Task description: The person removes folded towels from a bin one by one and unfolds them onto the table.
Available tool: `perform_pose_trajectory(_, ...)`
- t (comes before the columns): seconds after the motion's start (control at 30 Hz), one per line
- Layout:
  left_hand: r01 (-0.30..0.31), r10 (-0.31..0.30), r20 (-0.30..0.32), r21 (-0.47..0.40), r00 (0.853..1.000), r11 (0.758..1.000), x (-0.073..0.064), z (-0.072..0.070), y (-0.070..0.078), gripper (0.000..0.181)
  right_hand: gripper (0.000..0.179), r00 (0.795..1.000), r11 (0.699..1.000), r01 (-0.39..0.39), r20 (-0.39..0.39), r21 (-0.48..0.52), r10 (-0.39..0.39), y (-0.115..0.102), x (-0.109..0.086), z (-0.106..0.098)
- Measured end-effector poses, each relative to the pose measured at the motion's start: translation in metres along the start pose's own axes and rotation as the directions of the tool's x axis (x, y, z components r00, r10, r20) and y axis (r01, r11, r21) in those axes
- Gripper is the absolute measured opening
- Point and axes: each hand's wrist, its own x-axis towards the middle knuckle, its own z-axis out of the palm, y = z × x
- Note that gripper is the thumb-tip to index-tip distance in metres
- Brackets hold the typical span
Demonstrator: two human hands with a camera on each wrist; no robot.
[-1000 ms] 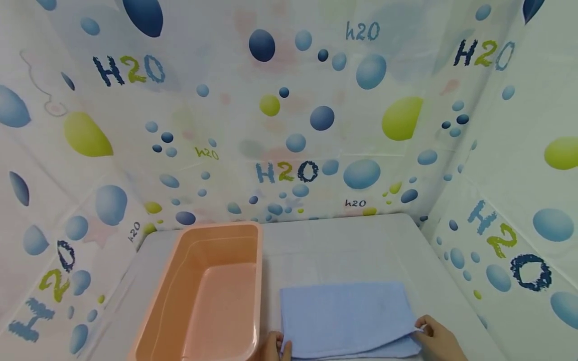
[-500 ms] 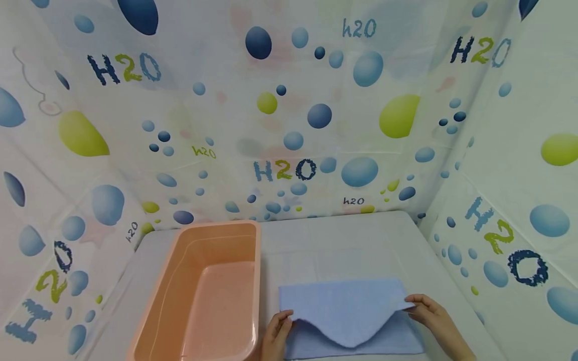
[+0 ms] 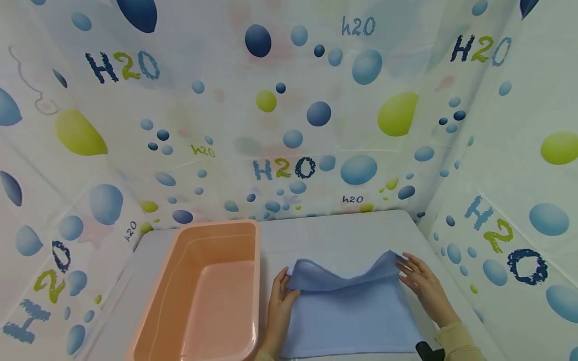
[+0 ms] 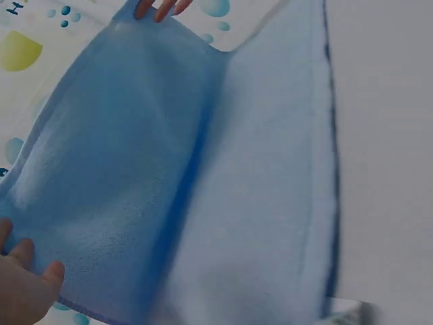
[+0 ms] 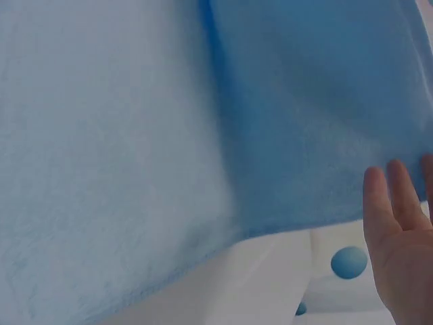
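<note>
A light blue towel (image 3: 347,321) lies on the table, its upper layer lifted off the lower one and sagging in the middle. At the raised layer's left corner, my left hand (image 3: 280,306) pinches the edge between thumb and fingers. My right hand (image 3: 424,286) holds the right corner by its edge, with its other fingers fairly straight. In the left wrist view, the left hand (image 4: 27,284) is at the raised layer's near edge. The right wrist view shows the right hand (image 5: 402,250) beside the towel's edge; its thumb is out of sight.
A peach plastic basin (image 3: 257,301) stands on the table, close to the left of my left hand. White table cover (image 3: 334,235) extends behind the towel. Bubble-patterned sheets (image 3: 298,125) hang at the back and both sides.
Both hands have lifted the towel's upper near edge and carried it up and away from me. The lower layer is now uncovered. The basin stays in place.
</note>
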Motion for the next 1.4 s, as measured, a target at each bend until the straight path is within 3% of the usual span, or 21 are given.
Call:
perform_pose_trajectory(0.13, -0.010, 0.010, -0.012, 0.009, 1.000, 1.000, 0.012, 0.006, 0.004, 0.069, 0.054, 0.998, 0.999, -0.043, -0.052, -0.017, 0.042, -0.002, 0.014, 0.005)
perform_pose_trajectory(0.33, 0.038, -0.031, -0.057, 0.112, 0.998, 0.993, 0.028, 0.011, 0.002, 0.075, 0.061, 0.983, 0.986, -0.160, -0.097, -0.045, 0.155, 0.003, 0.038, 0.012)
perform_pose_trajectory(0.5, 0.017, -0.003, -0.085, 0.164, 0.996, 0.986, 0.045, 0.013, 0.000, 0.078, 0.062, 0.975, 0.981, -0.193, -0.117, -0.030, 0.188, 0.008, 0.060, 0.012)
perform_pose_trajectory(0.73, 0.002, 0.006, -0.046, 0.178, 0.999, 0.984, 0.068, 0.020, -0.004, 0.081, 0.063, 0.955, 0.972, -0.235, -0.181, 0.015, 0.234, 0.018, 0.082, 0.014)
perform_pose_trajectory(1.07, 0.030, -0.002, -0.090, 0.313, 0.996, 0.949, 0.081, 0.019, -0.016, 0.087, 0.066, 0.927, 0.955, -0.293, -0.230, 0.053, 0.297, 0.042, 0.101, 0.029)
perform_pose_trajectory(1.4, 0.042, -0.043, -0.006, 0.385, 0.999, 0.922, 0.081, 0.020, -0.025, 0.086, 0.066, 0.919, 0.948, -0.319, -0.236, 0.022, 0.315, 0.048, 0.100, 0.026)
